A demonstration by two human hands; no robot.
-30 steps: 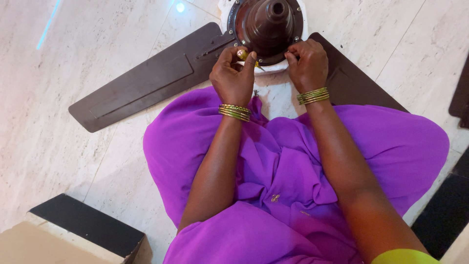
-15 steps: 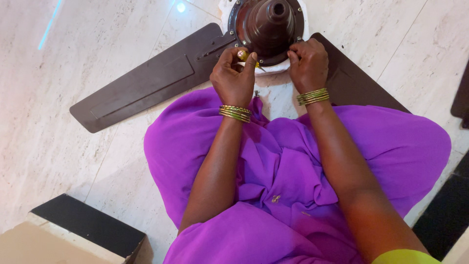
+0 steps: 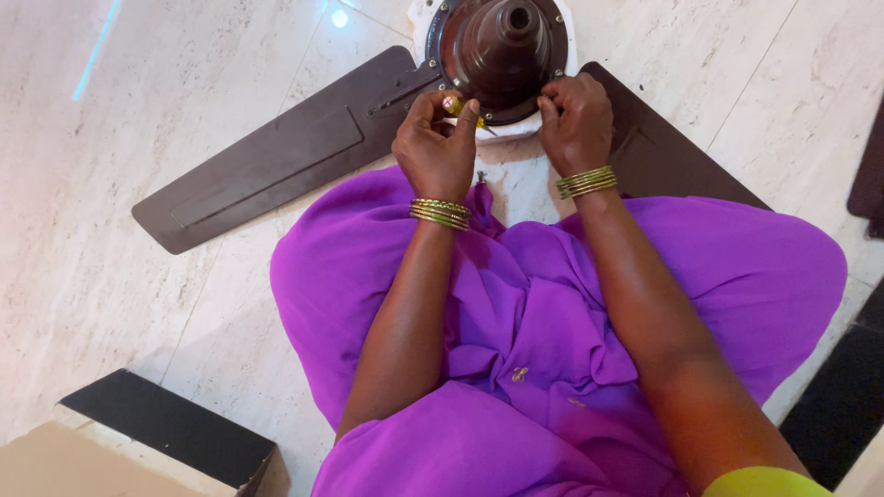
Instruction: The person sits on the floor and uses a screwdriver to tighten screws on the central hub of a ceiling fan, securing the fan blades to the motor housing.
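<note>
both hands are up at the brown fan motor, which sits on the pale floor right in front of the person. left hand is curled shut around a small yellow screwdriver, with the thumb and fingers pinching its handle, and the tip points at the near edge of the round motor. right hand is bent with its fingertips pressed on the rim of the motor, just beside the other hand; it grips the rim more than it lies flat, but how tight it holds cannot be told. one long brown fan blade sticks out from the motor to the left and lies flat on the floor. another brown blade sticks out to the right and goes partly under the right wrist. a white cloth or paper peeks out from under the motor. each wrist has a stack of gold bangles. the person's lap is covered in bright purple cloth, which fills the middle of the view. a tiny screw-like bit lies on the floor between the hands, close to the cloth. a dark box with a pale edge sits at the bottom left, well apart from the hands.
</note>
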